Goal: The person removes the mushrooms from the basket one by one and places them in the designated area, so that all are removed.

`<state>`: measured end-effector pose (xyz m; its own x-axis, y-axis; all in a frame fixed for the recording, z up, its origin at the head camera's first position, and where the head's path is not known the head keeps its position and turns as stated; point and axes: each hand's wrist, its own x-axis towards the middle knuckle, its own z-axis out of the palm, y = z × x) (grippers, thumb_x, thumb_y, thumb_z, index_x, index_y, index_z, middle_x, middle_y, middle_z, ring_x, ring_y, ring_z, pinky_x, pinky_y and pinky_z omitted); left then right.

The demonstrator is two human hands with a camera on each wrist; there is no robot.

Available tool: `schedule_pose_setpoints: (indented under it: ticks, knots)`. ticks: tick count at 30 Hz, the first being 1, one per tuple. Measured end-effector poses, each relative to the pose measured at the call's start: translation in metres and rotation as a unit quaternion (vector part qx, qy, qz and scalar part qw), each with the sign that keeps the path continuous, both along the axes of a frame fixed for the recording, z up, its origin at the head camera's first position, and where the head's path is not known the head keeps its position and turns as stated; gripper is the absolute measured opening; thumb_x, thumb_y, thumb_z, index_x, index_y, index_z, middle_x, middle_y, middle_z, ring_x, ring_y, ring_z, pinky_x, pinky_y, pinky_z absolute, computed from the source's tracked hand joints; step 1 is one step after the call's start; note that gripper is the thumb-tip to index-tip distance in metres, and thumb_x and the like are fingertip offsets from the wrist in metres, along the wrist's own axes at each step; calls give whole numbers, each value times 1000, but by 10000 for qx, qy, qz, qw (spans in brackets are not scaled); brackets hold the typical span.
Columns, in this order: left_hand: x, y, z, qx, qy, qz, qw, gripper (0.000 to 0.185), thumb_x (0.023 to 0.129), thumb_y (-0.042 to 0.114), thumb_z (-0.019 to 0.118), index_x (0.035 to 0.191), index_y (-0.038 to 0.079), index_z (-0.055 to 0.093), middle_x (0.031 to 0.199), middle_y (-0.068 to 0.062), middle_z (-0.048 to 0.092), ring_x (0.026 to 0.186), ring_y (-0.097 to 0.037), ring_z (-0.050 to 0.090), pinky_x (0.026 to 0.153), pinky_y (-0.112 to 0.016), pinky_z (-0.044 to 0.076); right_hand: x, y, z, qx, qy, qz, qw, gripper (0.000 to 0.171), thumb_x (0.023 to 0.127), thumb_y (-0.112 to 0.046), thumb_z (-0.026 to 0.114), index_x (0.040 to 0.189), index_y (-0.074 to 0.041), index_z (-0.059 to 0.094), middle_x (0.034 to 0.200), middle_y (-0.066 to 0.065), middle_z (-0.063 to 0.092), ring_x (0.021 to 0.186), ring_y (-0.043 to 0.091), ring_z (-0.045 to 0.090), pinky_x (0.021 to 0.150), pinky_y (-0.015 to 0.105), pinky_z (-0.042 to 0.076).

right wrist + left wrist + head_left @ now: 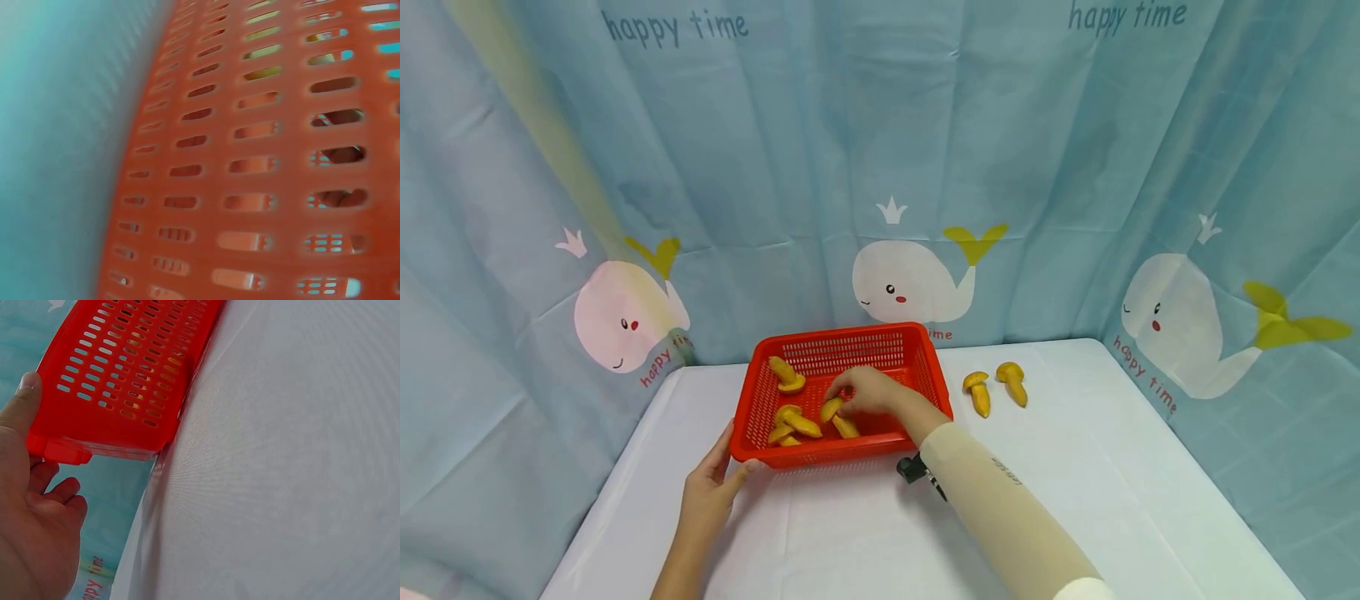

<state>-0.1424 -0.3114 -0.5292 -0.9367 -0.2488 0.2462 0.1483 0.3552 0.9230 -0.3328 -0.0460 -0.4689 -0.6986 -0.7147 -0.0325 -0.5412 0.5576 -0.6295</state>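
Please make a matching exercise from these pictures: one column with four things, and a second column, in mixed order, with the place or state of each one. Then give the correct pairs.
Things:
1. left hand
2. right hand
3. two yellow mushrooms
4. red basket

Places or states:
A. lying on the white table, to the right of the basket
B. inside the basket, at a yellow mushroom there
C. gripping the basket's near left corner
D. standing on the table, with several yellow mushrooms in it

Pairs: 1-C, 2-B, 3-A, 4-D
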Motion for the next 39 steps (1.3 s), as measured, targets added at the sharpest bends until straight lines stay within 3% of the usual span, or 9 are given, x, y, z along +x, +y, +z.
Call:
schedule_pose_setpoints:
  ticks: [11, 19, 23, 34, 39]
  knots:
    - [-1, 1, 0, 34, 29, -33, 10000, 77, 92, 15, 77, 158, 28, 40, 163, 0, 40, 147, 3, 35, 107, -5, 34, 3, 6, 17, -325, 603, 36, 9976, 28, 92, -24, 79, 120, -27, 76, 116, -16, 70, 116, 16, 62, 98, 25, 54]
    - [0, 0, 1, -63, -110, 80, 9999, 77, 92, 20, 77, 158, 31, 40, 162, 2, 40, 148, 0, 35, 109, -12, 37, 9, 19, 39, -431, 857, -95, 9953, 27, 93, -27, 78, 120, -29, 76, 119, -14, 68, 116, 10, 58, 99, 28, 54]
    - [-1, -1, 0, -110, -164, 98, 9998, 76, 93, 24, 76, 158, 33, 39, 163, 4, 40, 149, -1, 34, 110, -16, 37, 10, 31, 47, -513, 1074, -149, 9928, 28, 93, -28, 77, 121, -29, 75, 120, -15, 68, 118, 10, 57, 102, 32, 53]
    - [1, 2, 0, -204, -359, 242, 9989, 77, 92, 26, 77, 159, 34, 38, 163, 5, 39, 151, -8, 33, 105, -5, 34, 11, 76, 59, -988, 1372, -353, 9850, 26, 92, -21, 78, 118, -22, 76, 116, -11, 71, 113, 13, 60, 97, 33, 55]
    - [-1, 2, 2, -143, -267, 189, 9994, 76, 94, 26, 75, 159, 33, 38, 163, 4, 39, 151, -6, 33, 109, -13, 37, 10, 99, 65, -1092, 1388, -555, 9827, 27, 92, -20, 78, 119, -22, 76, 117, -10, 70, 114, 17, 60, 98, 40, 55]
